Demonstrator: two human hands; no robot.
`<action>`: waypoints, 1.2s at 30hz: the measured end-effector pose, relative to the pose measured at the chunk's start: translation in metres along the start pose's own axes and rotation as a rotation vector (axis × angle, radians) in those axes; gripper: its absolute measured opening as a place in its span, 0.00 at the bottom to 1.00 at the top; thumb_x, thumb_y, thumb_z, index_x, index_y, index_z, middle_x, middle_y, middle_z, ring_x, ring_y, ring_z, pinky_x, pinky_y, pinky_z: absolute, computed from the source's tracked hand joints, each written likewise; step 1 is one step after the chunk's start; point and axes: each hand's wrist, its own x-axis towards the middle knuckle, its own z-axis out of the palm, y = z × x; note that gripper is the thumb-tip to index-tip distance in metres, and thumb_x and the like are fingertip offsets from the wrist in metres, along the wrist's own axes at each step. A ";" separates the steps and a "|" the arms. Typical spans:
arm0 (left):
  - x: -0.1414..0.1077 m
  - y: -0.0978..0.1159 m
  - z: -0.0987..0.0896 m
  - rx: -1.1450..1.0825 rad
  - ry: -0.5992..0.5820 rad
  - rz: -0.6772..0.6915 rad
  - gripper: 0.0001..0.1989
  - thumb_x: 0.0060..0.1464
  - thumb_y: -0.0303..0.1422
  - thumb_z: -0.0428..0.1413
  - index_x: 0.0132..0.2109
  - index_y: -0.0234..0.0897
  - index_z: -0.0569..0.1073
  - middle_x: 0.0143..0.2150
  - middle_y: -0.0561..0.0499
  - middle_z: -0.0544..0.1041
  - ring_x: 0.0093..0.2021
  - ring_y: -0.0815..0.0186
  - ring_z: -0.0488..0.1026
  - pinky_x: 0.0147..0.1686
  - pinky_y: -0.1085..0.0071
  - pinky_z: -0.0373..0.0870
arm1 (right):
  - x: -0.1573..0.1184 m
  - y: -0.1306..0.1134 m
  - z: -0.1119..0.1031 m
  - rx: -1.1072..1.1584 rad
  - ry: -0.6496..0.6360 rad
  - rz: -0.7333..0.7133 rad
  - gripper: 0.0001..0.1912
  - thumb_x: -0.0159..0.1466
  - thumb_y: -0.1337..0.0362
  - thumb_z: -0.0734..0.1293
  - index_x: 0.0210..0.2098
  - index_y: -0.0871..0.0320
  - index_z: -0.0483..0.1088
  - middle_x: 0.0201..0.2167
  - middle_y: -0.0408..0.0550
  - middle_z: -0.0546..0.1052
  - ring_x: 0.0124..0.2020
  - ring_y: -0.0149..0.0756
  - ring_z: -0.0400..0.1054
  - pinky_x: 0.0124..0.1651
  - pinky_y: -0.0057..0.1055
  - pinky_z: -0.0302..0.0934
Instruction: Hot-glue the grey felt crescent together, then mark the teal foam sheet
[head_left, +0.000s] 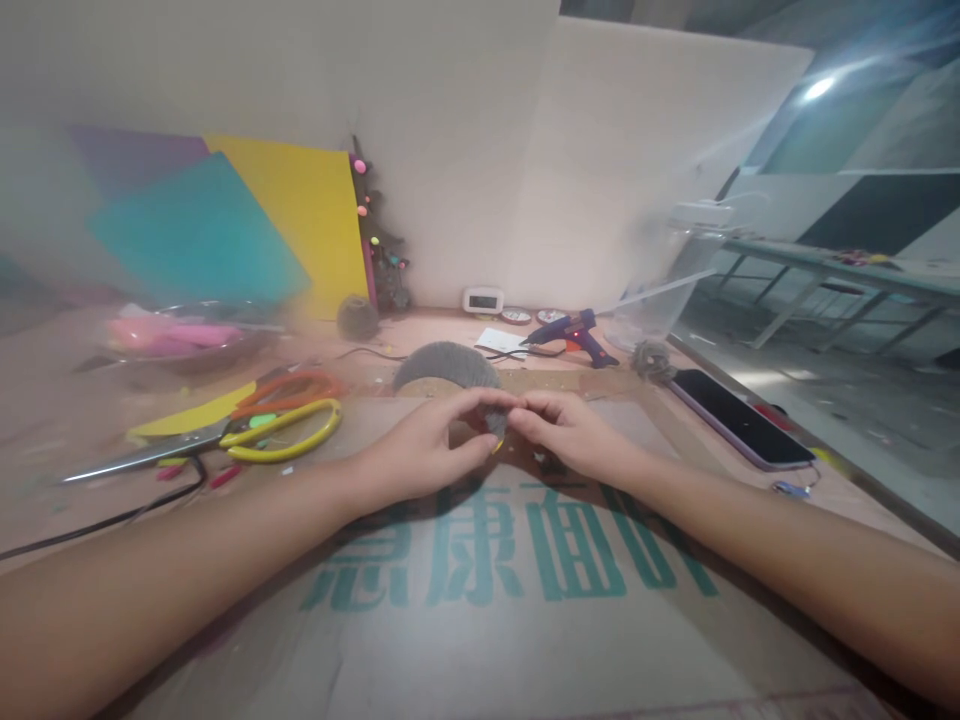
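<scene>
Scrap, grey (493, 420), pinched between left hand's (427, 445) thumb and fingers, above printed board (465, 660). Right hand (566, 432) fingertips right beside it; can't tell if clamped on scrap. Grey disc (450, 362) just behind, scissors (229, 437) left, glue gun (574, 328) beyond, phone (739, 418) right.

I held a small grey piece (493, 420) near the scene's middle, with what looked like a yellow tip (498, 446) at its near end.
</scene>
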 end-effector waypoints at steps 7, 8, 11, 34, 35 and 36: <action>0.001 -0.002 -0.001 0.030 0.031 0.026 0.20 0.58 0.30 0.52 0.57 0.41 0.68 0.53 0.50 0.75 0.49 0.63 0.73 0.52 0.67 0.67 | 0.001 -0.001 -0.002 0.086 -0.042 -0.011 0.13 0.61 0.55 0.68 0.30 0.60 0.68 0.24 0.40 0.68 0.24 0.27 0.60 0.27 0.25 0.53; 0.001 -0.003 -0.001 0.033 0.036 0.026 0.20 0.58 0.30 0.52 0.57 0.41 0.68 0.53 0.50 0.75 0.48 0.63 0.73 0.51 0.67 0.67 | 0.001 -0.001 -0.001 0.089 -0.033 -0.012 0.12 0.60 0.56 0.68 0.31 0.60 0.69 0.24 0.40 0.69 0.24 0.26 0.60 0.27 0.25 0.54; 0.001 -0.003 -0.001 0.033 0.036 0.019 0.21 0.57 0.31 0.52 0.58 0.41 0.68 0.52 0.50 0.76 0.46 0.64 0.73 0.50 0.67 0.68 | 0.002 0.000 0.001 0.075 0.000 0.005 0.09 0.59 0.59 0.68 0.30 0.59 0.69 0.23 0.40 0.69 0.23 0.26 0.60 0.26 0.25 0.54; -0.002 0.001 -0.003 0.110 0.006 0.059 0.21 0.54 0.31 0.55 0.56 0.41 0.69 0.52 0.51 0.76 0.48 0.63 0.73 0.50 0.68 0.68 | -0.002 -0.005 0.006 0.018 0.010 0.027 0.11 0.61 0.57 0.66 0.28 0.58 0.68 0.22 0.41 0.72 0.24 0.28 0.63 0.27 0.26 0.57; -0.001 0.000 -0.002 0.114 0.008 0.065 0.21 0.55 0.31 0.54 0.56 0.41 0.68 0.52 0.50 0.76 0.49 0.63 0.73 0.51 0.68 0.68 | -0.002 -0.005 0.006 0.005 0.016 0.015 0.11 0.61 0.58 0.66 0.27 0.58 0.68 0.22 0.41 0.71 0.23 0.28 0.62 0.27 0.26 0.56; -0.001 0.000 -0.002 0.117 0.007 0.063 0.21 0.55 0.30 0.54 0.56 0.41 0.68 0.51 0.51 0.76 0.48 0.63 0.73 0.50 0.68 0.68 | -0.002 -0.004 0.006 -0.011 0.022 0.004 0.12 0.61 0.58 0.66 0.27 0.58 0.68 0.21 0.40 0.71 0.23 0.28 0.61 0.27 0.26 0.55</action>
